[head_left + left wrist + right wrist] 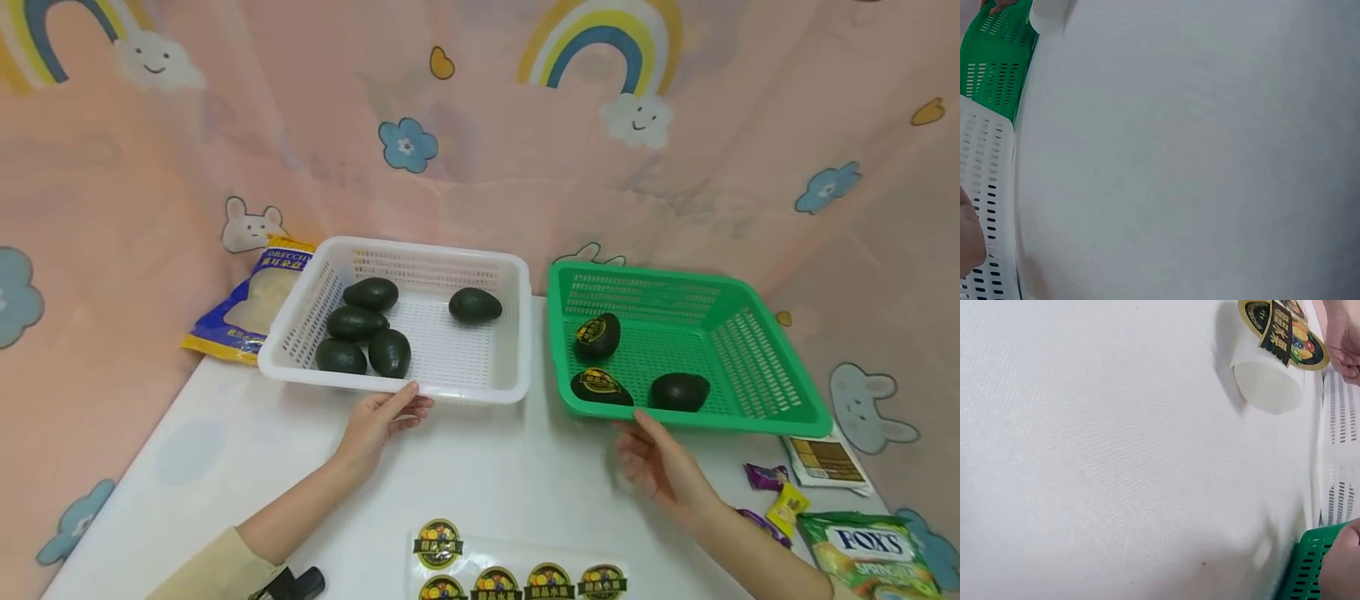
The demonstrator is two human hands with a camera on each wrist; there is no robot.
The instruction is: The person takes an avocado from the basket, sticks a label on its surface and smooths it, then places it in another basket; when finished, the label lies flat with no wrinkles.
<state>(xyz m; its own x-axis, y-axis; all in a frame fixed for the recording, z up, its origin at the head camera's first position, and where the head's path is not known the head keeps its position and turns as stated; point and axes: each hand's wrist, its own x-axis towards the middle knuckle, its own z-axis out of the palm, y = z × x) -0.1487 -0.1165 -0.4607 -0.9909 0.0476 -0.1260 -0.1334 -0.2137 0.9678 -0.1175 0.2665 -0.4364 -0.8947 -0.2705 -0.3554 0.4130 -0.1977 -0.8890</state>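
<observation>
Meanwhile, two baskets, each under a hand

Leftmost, the left hand [377, 423] rests relaxed fingers on the near rim of the white basket [513, 333], which holds five avocados [360, 324]. Rightward, the right hand [662, 463] touches the green basket [780, 412] holding three avocados, two stickered, fingers loosely spread.

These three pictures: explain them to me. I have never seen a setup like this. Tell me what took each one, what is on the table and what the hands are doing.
No machine here: a person works with two bare hands and wears three cameras. The wide picture comes from the head; the two close, nearly blank ones come from the wrists and show mostly the white table.

The left hand touches the near rim of the white basket, which holds five dark avocados. The right hand touches the green basket, which holds three avocados, two with stickers. A sticker sheet, sweets and snack bags also lie on the table.
</observation>
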